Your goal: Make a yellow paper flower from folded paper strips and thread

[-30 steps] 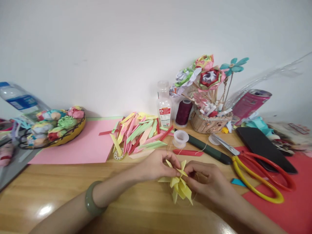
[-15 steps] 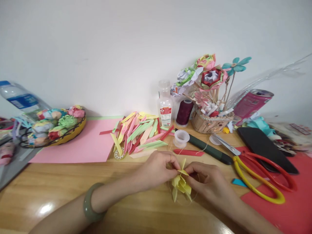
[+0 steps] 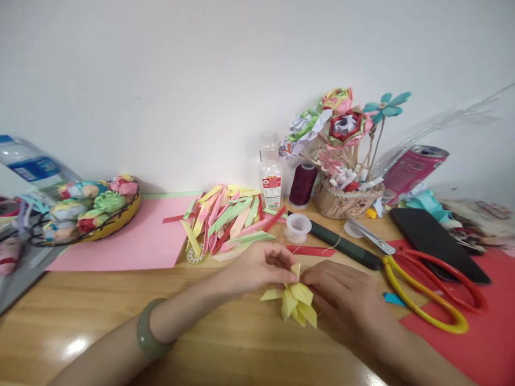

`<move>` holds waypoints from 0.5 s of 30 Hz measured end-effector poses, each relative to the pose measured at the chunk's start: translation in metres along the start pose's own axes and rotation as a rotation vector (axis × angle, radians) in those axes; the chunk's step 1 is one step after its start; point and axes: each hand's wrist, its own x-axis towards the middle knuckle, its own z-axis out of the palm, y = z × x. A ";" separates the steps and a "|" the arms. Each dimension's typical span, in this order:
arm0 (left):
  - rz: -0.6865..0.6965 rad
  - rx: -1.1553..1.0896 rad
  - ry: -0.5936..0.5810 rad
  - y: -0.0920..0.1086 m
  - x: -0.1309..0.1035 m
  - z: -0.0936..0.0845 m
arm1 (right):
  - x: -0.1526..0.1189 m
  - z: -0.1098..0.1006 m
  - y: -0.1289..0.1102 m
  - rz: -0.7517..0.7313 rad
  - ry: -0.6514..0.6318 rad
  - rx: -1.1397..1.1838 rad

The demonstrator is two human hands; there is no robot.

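Note:
A yellow folded-paper flower (image 3: pixel 299 303) hangs between my two hands, its petals pointing down over the wooden table. My left hand (image 3: pixel 261 268), with a ring on one finger, pinches the flower's upper end between thumb and fingers. From the other side my right hand (image 3: pixel 348 295) closes its fingers at the same upper end; its fingertips are partly hidden. Thin thread shows faintly around the flower. Just behind the hands are a clear plastic spool (image 3: pixel 298 228) and a red paper strip (image 3: pixel 311 250).
Folded paper strips (image 3: pixel 237 217) lie behind my left hand, beside pink paper (image 3: pixel 132 236). Purple thread (image 3: pixel 303 185), a small bottle (image 3: pixel 271 182) and a flower basket (image 3: pixel 346 199) stand behind. Scissors (image 3: pixel 430 289), a dark green cutter (image 3: pixel 346 245) and a black phone (image 3: pixel 438 244) lie right.
The yellow flower has turned, and its petals now spread more to the left and downward. My right hand has rolled over, with its back more toward me. The view has shifted slightly.

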 end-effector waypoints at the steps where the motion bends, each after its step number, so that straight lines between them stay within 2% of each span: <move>1: 0.063 0.026 0.054 0.001 -0.001 0.001 | 0.001 -0.002 0.000 0.000 0.043 -0.026; 5: 0.358 0.205 0.314 0.002 -0.006 0.006 | 0.003 -0.011 -0.001 0.040 0.237 -0.107; 7: 0.477 0.297 0.397 0.000 -0.009 0.009 | 0.002 -0.012 -0.003 0.025 0.241 -0.129; 10: 0.646 0.402 0.442 -0.007 -0.014 0.014 | -0.002 -0.007 -0.005 -0.023 0.200 -0.188; 13: 0.806 0.463 0.433 -0.013 -0.016 0.019 | -0.006 -0.003 -0.005 -0.083 0.169 -0.256; 15: 0.860 0.484 0.416 -0.015 -0.016 0.020 | -0.007 -0.003 -0.006 -0.131 0.168 -0.283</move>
